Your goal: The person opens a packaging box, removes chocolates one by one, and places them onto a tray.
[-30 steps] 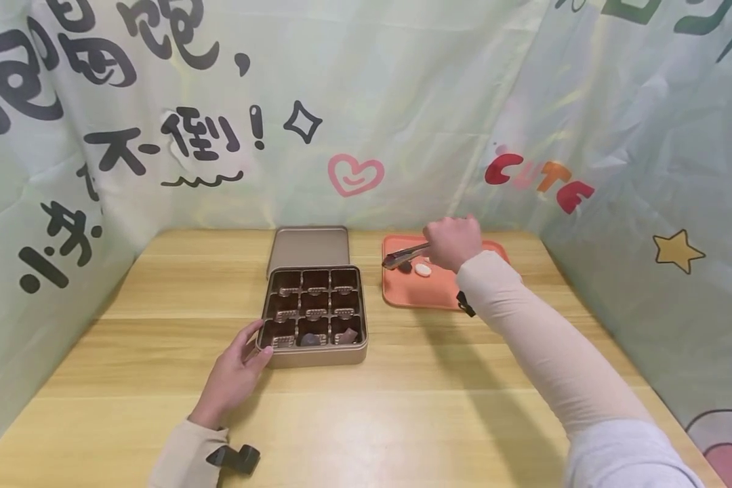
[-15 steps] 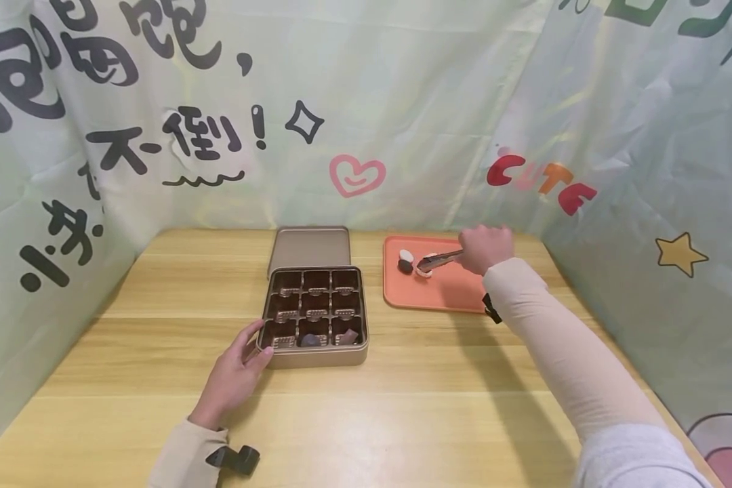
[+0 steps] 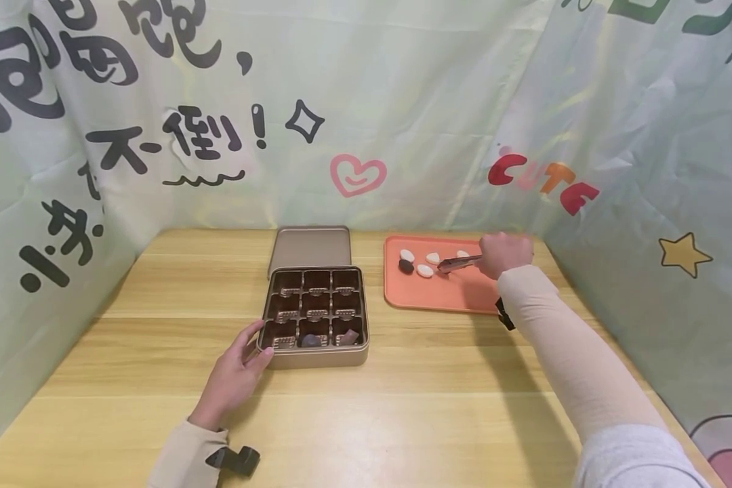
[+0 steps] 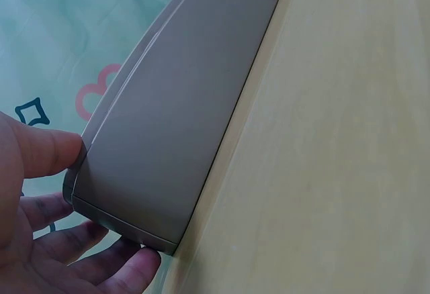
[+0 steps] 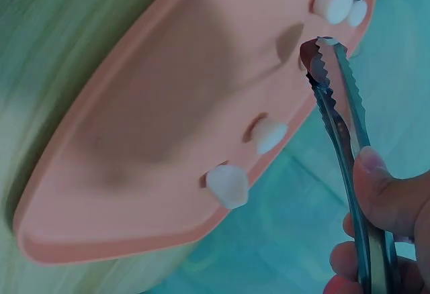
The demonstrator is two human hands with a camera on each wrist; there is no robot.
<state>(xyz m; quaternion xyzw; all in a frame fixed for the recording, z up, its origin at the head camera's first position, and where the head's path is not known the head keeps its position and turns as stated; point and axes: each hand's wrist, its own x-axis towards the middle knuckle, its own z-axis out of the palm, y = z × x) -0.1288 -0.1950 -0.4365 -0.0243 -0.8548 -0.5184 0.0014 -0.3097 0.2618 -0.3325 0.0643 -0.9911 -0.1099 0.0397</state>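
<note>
My left hand (image 3: 236,371) holds the near left corner of a bronze-coloured tin (image 3: 317,358), thumb at the rim and fingers along its side. The tin has a dark divided insert; a purplish rounded piece (image 3: 310,339) and a pinkish-brown angular piece (image 3: 348,336) lie in its front row. My right hand (image 3: 506,254) grips metal serrated tongs (image 5: 356,166), their tips slightly apart over the orange tray (image 3: 427,298). Small rounded pieces lie on the tray: a dark piece (image 3: 406,266), a white piece (image 3: 424,271) and several other white ones, including a white lump (image 5: 228,185).
Behind the tin lies its flat lid (image 3: 314,245). A wooden table (image 3: 366,420) carries everything. Printed cloth (image 3: 427,102) hangs along the back and both sides, close to the table's edges.
My right hand has carried the tongs rightwards over the tray, uncovering the white and dark pieces at its left. The left hand and tin have stayed in place.
</note>
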